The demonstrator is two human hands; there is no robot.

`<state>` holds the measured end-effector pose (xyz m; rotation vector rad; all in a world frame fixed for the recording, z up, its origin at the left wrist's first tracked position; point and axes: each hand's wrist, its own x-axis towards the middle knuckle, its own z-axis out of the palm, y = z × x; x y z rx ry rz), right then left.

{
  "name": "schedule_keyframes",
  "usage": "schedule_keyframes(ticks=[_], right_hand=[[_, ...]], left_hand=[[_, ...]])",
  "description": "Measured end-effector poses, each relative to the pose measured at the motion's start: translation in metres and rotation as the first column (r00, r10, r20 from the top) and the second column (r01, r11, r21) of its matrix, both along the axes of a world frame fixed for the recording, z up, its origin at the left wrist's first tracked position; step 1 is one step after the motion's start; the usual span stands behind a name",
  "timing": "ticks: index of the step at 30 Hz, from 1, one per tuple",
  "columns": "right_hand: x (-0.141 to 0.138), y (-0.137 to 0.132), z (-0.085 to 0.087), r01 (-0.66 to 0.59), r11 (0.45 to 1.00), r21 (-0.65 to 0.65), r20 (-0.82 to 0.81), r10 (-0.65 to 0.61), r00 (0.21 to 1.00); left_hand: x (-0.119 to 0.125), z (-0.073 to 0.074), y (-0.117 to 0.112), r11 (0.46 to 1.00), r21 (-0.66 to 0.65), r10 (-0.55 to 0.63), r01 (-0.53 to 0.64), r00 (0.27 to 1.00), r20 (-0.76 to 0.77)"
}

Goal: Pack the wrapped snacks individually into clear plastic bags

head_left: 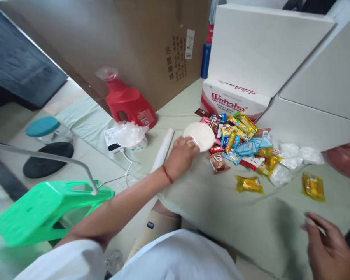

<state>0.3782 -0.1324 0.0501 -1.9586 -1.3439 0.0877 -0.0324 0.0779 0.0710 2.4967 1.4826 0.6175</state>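
My left hand [183, 155], with a red string on its wrist, is closed on the near-left rim of a white round plate [200, 136]. The plate is held beside a pile of wrapped snacks [236, 134] and covers the pile's left edge from view. Low at the right, my right hand [328, 247] hovers over the cloth, thumb and forefinger apart, and nothing shows between them. Just beyond it lies a yellow-wrapped snack [313, 186]. Another yellow packet [249, 184] lies in front of the pile, near some clear wrapped pieces [280, 175].
A Wahaha carton [231, 97] and a white box [268, 46] stand behind the pile. A red detergent jug [131, 101] is near a big cardboard box [151, 39]. A white roll [163, 149] lies left of the plate. A green stool [41, 210] stands on the floor.
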Motion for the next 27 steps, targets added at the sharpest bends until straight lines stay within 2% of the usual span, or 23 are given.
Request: schedule_keyframes(ticks=[1, 2, 3, 4, 5, 6, 7, 9, 11, 12, 14, 16, 18, 19, 21, 23, 27], right_hand=[[-0.019, 0.009, 0.009, -0.052, 0.996, 0.075, -0.033, 0.054, 0.998], [-0.039, 0.020, 0.018, -0.184, 0.973, 0.141, -0.059, 0.194, 0.979], [-0.059, 0.033, 0.027, -0.338, 0.927, 0.166, -0.039, 0.348, 0.937], [-0.079, 0.047, 0.035, -0.485, 0.865, 0.130, 0.021, 0.486, 0.873], [-0.098, 0.061, 0.040, -0.591, 0.807, 0.012, 0.077, 0.589, 0.805], [-0.115, 0.074, 0.042, -0.642, 0.755, -0.130, 0.116, 0.655, 0.747], [-0.130, 0.085, 0.042, -0.646, 0.706, -0.290, 0.133, 0.699, 0.703], [-0.152, 0.101, 0.035, -0.567, 0.589, -0.576, 0.112, 0.744, 0.659], [-0.166, 0.110, 0.026, -0.521, 0.487, -0.701, 0.080, 0.780, 0.620], [-0.170, 0.112, 0.021, -0.509, 0.458, -0.728, 0.070, 0.790, 0.610], [-0.178, 0.115, 0.015, -0.493, 0.433, -0.754, 0.062, 0.795, 0.604], [-0.186, 0.117, 0.013, -0.480, 0.413, -0.774, 0.046, 0.793, 0.608], [-0.191, 0.119, 0.011, -0.506, 0.383, -0.773, 0.017, 0.810, 0.587], [-0.191, 0.118, 0.011, -0.528, 0.374, -0.762, 0.003, 0.817, 0.576], [-0.188, 0.114, 0.011, -0.576, 0.393, -0.717, -0.031, 0.808, 0.589], [-0.178, 0.105, 0.012, -0.645, 0.445, -0.621, -0.092, 0.776, 0.624], [-0.139, 0.083, 0.020, -0.781, 0.556, -0.283, -0.249, 0.744, 0.620]], left_hand=[[0.013, 0.001, -0.026, 0.996, -0.017, -0.084, 0.084, 0.996, -0.004], [0.026, 0.001, -0.050, 0.987, -0.040, -0.159, 0.159, 0.987, -0.012], [0.038, 0.000, -0.072, 0.976, -0.061, -0.211, 0.209, 0.977, -0.030], [0.048, -0.002, -0.090, 0.962, -0.081, -0.264, 0.259, 0.963, -0.051], [0.056, -0.005, -0.104, 0.948, -0.102, -0.309, 0.301, 0.948, -0.073], [0.062, -0.009, -0.115, 0.934, -0.119, -0.348, 0.337, 0.933, -0.090], [0.065, -0.013, -0.123, 0.921, -0.130, -0.380, 0.366, 0.920, -0.098], [0.066, -0.023, -0.131, 0.911, -0.120, -0.404, 0.394, 0.912, -0.072], [0.060, -0.033, -0.133, 0.926, -0.061, -0.372, 0.373, 0.928, 0.028], [0.057, -0.037, -0.133, 0.940, -0.028, -0.334, 0.339, 0.936, 0.106], [0.051, -0.045, -0.131, 0.979, -0.015, -0.189, 0.203, 0.936, 0.297], [0.050, -0.052, -0.126, 0.991, -0.134, 0.055, 0.008, 0.885, 0.463], [0.052, -0.058, -0.118, 0.941, -0.319, 0.274, -0.116, 0.814, 0.512], [0.053, -0.060, -0.114, 0.912, -0.393, 0.321, -0.119, 0.803, 0.502], [0.056, -0.064, -0.107, 0.883, -0.464, 0.316, -0.073, 0.823, 0.472], [0.057, -0.067, -0.102, 0.880, -0.473, 0.288, -0.039, 0.836, 0.467], [0.056, -0.067, -0.101, 0.851, -0.525, 0.296, 0.005, 0.820, 0.489]])
